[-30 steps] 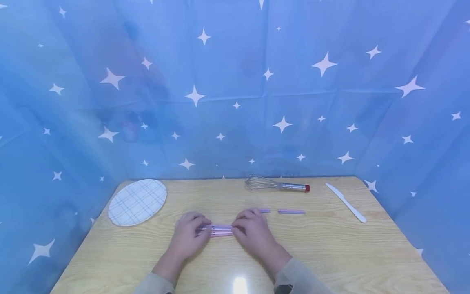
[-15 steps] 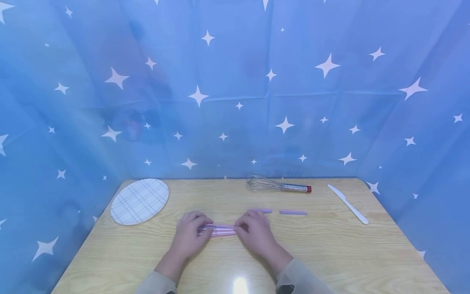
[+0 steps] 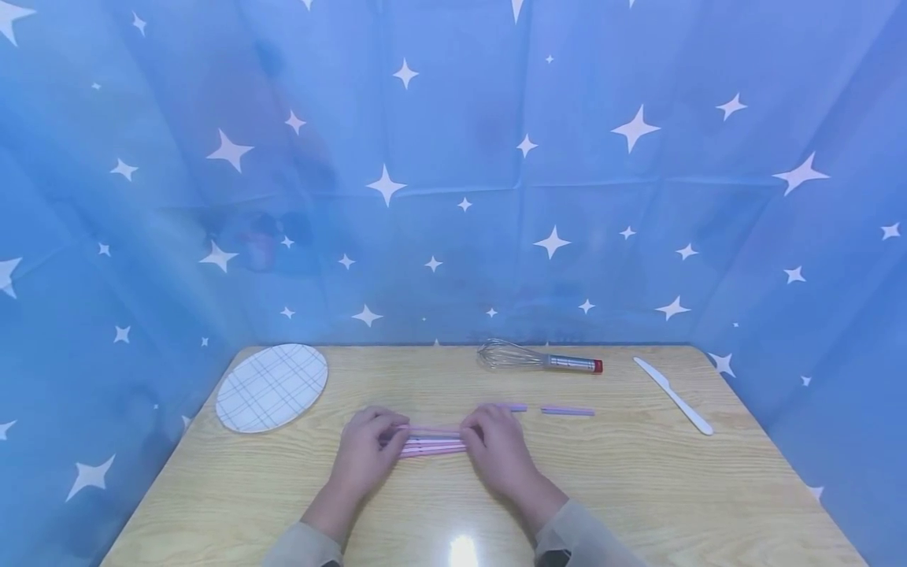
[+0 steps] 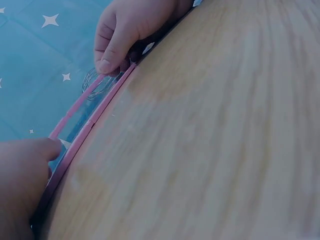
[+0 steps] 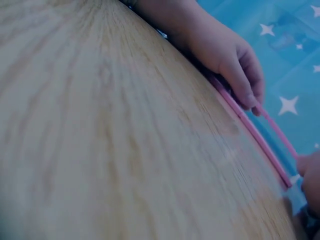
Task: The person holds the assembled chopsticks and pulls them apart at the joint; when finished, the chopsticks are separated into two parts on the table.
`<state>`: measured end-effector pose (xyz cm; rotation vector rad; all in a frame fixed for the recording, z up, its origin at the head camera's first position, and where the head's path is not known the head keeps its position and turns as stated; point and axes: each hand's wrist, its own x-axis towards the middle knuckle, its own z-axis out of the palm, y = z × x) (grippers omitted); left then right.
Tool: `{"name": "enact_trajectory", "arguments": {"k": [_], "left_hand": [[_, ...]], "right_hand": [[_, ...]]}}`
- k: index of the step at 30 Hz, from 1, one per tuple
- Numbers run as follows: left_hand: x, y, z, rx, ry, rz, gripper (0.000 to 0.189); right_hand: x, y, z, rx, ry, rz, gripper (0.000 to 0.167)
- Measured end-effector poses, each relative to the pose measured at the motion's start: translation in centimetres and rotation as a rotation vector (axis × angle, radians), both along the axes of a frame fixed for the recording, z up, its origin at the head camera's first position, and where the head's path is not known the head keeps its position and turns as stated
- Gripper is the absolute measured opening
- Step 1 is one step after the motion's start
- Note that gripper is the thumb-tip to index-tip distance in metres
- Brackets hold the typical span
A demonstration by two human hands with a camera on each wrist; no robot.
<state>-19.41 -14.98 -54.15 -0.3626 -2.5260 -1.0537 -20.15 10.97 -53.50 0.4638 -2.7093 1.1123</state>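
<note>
My left hand (image 3: 363,453) and right hand (image 3: 499,445) are near the middle of the table, thumbs toward each other. Between them they pinch one thin pink straw-like stick (image 4: 76,107) at its two ends, raised at a slant in both wrist views. Under it, several pink, white and purple sticks (image 3: 434,452) lie side by side on the wood, their ends partly covered by the hands. One pink stick (image 5: 255,132) of this row shows along the tabletop in the right wrist view.
Beyond the right hand lie a purple stick (image 3: 568,410) and another short stick end (image 3: 519,407), partly covered. A checked round plate (image 3: 272,390) is at back left, a wire whisk (image 3: 538,358) at the back, a white knife (image 3: 673,396) at right. A starry curtain (image 3: 453,228) hangs behind the table.
The right hand has slid a little to the right, away from the left hand, and more of the pink stick shows between them. The head view has shifted slightly.
</note>
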Motion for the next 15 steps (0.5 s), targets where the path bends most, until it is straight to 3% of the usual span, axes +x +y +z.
{"name": "enact_trajectory", "arguments": {"k": [9, 15], "left_hand": [[-0.06, -0.18, -0.06, 0.008, 0.048, 0.005, 0.015], [-0.18, -0.11, -0.20, -0.071, 0.156, 0.008, 0.016]], "right_hand": [[0.34, 0.08, 0.44, -0.081, -0.010, 0.028, 0.007], [0.38, 0.26, 0.44, -0.077, 0.105, 0.067, 0.011]]}}
